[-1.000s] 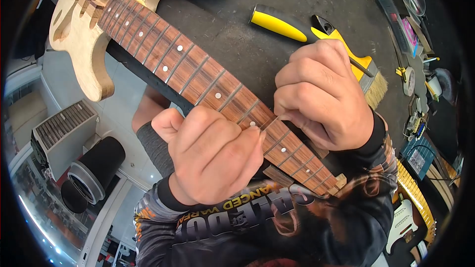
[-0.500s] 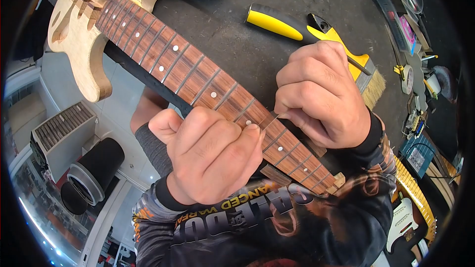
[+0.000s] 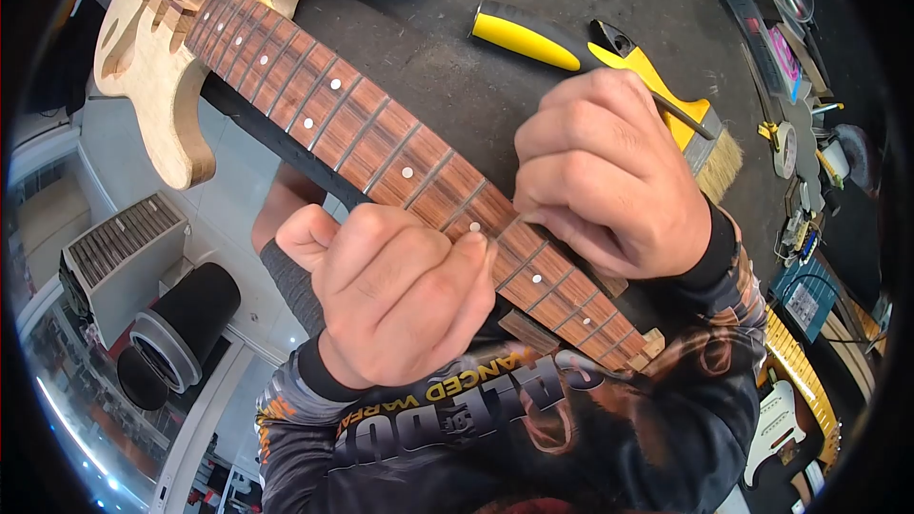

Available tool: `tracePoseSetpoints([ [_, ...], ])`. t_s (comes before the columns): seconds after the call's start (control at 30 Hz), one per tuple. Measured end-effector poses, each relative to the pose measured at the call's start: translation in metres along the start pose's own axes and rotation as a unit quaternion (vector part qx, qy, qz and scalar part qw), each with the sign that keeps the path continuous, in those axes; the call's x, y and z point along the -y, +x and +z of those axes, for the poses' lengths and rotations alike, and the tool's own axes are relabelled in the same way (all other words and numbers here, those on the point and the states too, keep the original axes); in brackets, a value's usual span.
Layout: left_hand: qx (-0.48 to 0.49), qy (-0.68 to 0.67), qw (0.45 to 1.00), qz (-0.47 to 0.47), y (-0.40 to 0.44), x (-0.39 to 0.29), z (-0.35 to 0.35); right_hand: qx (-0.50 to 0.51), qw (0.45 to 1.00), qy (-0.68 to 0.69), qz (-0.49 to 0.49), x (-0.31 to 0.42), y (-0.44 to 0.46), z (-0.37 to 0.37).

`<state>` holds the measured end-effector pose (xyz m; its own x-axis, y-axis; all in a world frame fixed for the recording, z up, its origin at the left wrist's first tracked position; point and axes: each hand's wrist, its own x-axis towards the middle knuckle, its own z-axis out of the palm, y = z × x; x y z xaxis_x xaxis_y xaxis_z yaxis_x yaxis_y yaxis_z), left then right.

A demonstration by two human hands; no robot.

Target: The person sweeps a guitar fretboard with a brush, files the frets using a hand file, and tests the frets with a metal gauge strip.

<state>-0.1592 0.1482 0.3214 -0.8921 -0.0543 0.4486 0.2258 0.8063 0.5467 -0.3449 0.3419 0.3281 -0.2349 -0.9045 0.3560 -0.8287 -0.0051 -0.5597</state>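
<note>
From the guitar body (image 3: pixel 171 128), the fretted neck (image 3: pixel 381 138) slants down rightward. The left hand (image 3: pixel 400 295), pinched closed, overlaps its near edge; dark benchtop (image 3: pixel 419 48) spreads beyond the far edge, where the right hand (image 3: pixel 609 171) pinches closed. I cannot tell what either holds.

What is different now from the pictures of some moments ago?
The left hand and right hand have shifted slightly left and up in view, the guitar neck slightly up with them. No grasp or release shows. The yellow brush still lies beyond the right hand.
</note>
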Motion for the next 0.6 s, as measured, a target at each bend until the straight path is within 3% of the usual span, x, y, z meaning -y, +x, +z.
tracePoseSetpoints([
  [0.6, -0.013, 0.013, 1.000, 0.007, -0.007, 0.001, 0.001, -0.002, 0.998, -0.060, -0.024, 0.006, 0.005, 0.000],
])
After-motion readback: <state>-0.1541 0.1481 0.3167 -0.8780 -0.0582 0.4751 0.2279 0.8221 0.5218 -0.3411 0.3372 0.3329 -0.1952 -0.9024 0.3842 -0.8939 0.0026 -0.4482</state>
